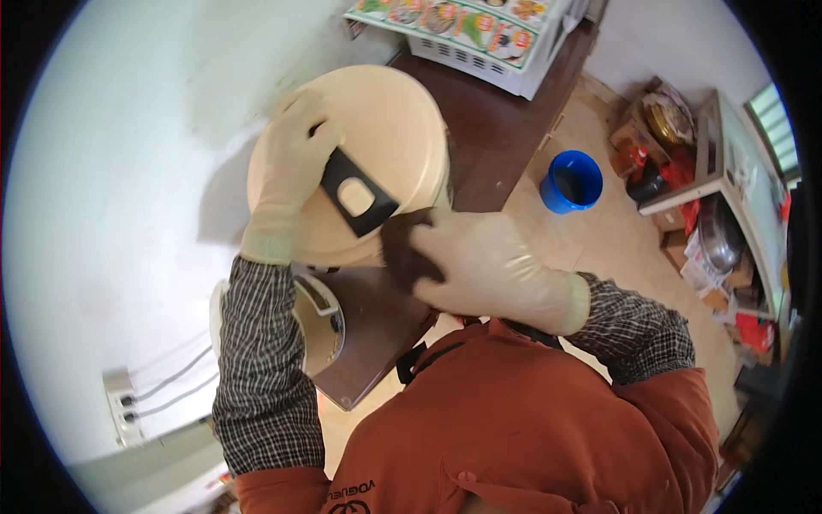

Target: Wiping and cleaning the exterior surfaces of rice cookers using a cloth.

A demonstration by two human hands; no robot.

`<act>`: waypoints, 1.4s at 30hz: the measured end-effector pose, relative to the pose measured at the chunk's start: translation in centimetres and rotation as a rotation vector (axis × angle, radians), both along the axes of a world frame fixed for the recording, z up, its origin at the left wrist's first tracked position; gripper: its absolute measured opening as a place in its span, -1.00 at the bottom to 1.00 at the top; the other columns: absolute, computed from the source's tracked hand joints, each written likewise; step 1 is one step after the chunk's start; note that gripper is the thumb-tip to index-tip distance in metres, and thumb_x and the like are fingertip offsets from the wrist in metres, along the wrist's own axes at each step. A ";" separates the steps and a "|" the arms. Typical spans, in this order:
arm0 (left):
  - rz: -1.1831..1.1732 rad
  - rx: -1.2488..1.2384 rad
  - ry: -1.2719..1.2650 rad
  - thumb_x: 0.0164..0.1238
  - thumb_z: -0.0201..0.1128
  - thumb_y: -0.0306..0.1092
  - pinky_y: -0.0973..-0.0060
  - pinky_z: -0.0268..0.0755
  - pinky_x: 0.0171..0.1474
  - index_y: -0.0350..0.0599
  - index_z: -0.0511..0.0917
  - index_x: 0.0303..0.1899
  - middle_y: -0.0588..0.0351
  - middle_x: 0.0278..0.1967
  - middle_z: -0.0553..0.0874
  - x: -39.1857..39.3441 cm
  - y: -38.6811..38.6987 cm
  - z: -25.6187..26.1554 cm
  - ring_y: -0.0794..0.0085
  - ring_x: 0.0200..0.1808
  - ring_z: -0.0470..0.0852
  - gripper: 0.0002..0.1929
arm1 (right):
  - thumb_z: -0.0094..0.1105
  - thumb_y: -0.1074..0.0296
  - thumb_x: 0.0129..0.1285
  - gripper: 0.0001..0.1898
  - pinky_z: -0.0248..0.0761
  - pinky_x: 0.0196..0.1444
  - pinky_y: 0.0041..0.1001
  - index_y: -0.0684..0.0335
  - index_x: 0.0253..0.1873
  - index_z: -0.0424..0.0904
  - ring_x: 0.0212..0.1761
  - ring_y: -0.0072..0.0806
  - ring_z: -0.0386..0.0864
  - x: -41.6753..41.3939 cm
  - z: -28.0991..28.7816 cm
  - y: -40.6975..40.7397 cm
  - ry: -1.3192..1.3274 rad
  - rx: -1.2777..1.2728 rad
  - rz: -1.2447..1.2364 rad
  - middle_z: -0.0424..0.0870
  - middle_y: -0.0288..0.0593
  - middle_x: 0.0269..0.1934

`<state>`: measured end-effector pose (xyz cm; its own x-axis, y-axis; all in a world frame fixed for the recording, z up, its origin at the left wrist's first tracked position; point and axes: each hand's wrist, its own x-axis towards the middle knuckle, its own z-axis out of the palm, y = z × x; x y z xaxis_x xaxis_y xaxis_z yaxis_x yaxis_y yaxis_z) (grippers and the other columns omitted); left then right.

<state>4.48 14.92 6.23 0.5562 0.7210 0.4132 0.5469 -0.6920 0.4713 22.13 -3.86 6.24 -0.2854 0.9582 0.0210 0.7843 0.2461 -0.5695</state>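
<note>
A large round cream-coloured appliance [379, 115], perhaps a rice cooker, stands on a dark brown table [481, 135]. A black panel [376, 218] with a cream oval centre crosses its lid. On the lid, beside that panel, lies my left hand [298, 148] in a pale glove; its fingers partly hide what is under them, so I cannot tell whether it grips anything. My right hand [488, 257], gloved too, holds a dark brown cloth [408, 250] against the near right edge of the appliance. The hand and cloth look slightly blurred.
A smaller cream appliance with a handle [321, 299] sits by my left forearm. Beyond is a vented white appliance [462, 61] under a printed cover [449, 26]. A blue bucket [571, 183] stands on the floor. Right, a white-framed cabinet [725, 186] holds clutter. Wall sockets [122, 408] carry plugged cords.
</note>
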 end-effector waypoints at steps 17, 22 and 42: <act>0.438 -0.451 -0.128 0.24 0.20 -0.44 0.33 0.09 0.49 -0.35 0.26 0.43 -0.15 0.49 0.22 3.8 -2.5 1.7 0.17 0.49 0.24 -0.31 | 0.26 0.18 0.17 -0.49 0.51 0.05 -0.17 0.29 0.19 0.45 0.01 0.05 0.57 6.1 -17.7 7.4 0.889 0.240 -0.326 0.49 0.14 0.06; 0.480 -0.470 -0.102 0.16 0.16 -0.39 0.30 0.02 0.52 -0.38 0.25 0.43 -0.17 0.49 0.21 4.1 -2.7 2.0 0.14 0.51 0.19 -0.27 | 0.32 0.25 0.11 -0.46 0.52 0.07 -0.20 0.28 0.19 0.43 0.05 0.04 0.57 6.8 -22.9 6.9 0.869 0.139 -0.368 0.51 0.11 0.09; 0.538 -0.512 -0.128 0.23 0.24 -0.33 0.23 -0.15 0.56 -0.39 0.15 0.46 -0.12 0.53 0.14 4.5 -2.6 2.0 0.14 0.56 0.09 -0.22 | 0.38 0.26 -0.01 -0.53 0.56 -0.07 -0.22 0.33 -0.03 0.46 -0.03 -0.05 0.61 9.7 -23.7 10.7 0.573 -0.038 -0.165 0.53 0.05 -0.04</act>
